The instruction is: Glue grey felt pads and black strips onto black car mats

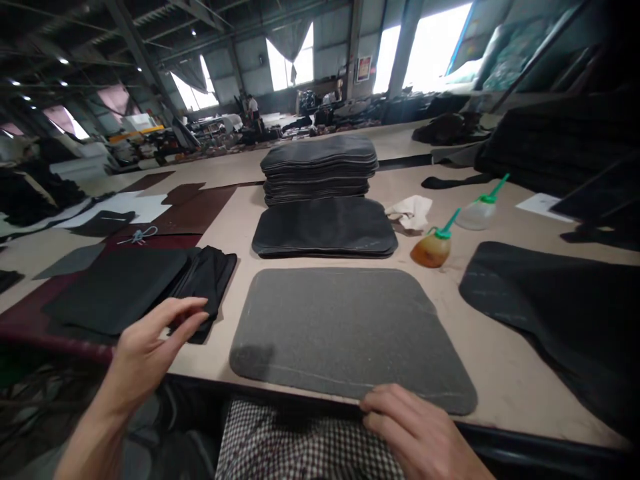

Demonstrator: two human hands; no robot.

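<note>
A grey felt mat (pixel 345 330) with rounded corners lies flat on the table right in front of me. My right hand (pixel 415 430) rests on its near edge, fingers curled over the rim. My left hand (pixel 150 350) hovers open, fingers stretched toward a pile of black fabric pieces (pixel 203 280) at the left. Behind the grey mat lies a low pile of black mats (pixel 325 227), and behind that a tall stack of black mats (pixel 320 167).
Two squeeze bottles with green nozzles, one amber (pixel 434 245) and one clear (pixel 477 212), stand right of the mats beside a crumpled rag (pixel 413 212). A large black sheet (pixel 560 300) covers the right side. Dark and brown sheets (pixel 195 210) lie at the left. People stand far back.
</note>
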